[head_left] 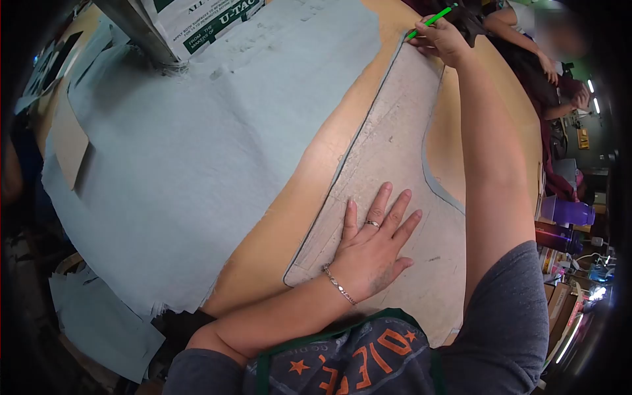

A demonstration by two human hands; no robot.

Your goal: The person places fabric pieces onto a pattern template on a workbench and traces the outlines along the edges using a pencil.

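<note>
My left hand (374, 253) lies flat with fingers spread on a large, worn, beige-grey pattern board (388, 138). The board has one long straight side and a curved cut-out on its right. A narrow blue-grey border shows along its edges. At the board's far end, my right hand (447, 45) grips a bright green pen (440, 16), its lower end close to the board's top corner. To the left, a big blue-grey sheet (191, 151) with a ragged edge is spread out. The tan surface (316, 164) shows between sheet and board.
A metal post (141, 29) and a white-and-green U-TAC container (204, 23) stand on the sheet at the top. A small beige piece (70, 141) lies at the far left. Another person's arm (520, 36) is at upper right, with a purple container (569, 212) below.
</note>
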